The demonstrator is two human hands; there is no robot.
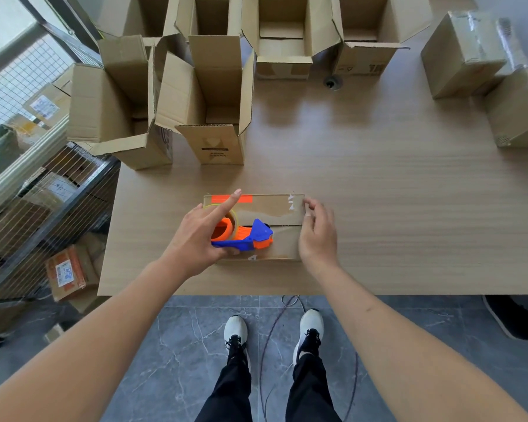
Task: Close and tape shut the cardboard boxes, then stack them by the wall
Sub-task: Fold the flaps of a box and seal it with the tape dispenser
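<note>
six open cardboard boxes (pixel 214 95), three closed boxes (pixel 256 226) and one tape dispenser (pixel 244 236) are counted on the table.

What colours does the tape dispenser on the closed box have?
Blue and orange plastic tape dispenser, seen best in the head view.

Both bare arms reach forward. The left hand (pixel 195 239) grips something, with its pointing finger sticking straight out. The right hand (pixel 317 233) is bent at the wrist, its fingers (pixel 310 208) loosely curled.
</note>
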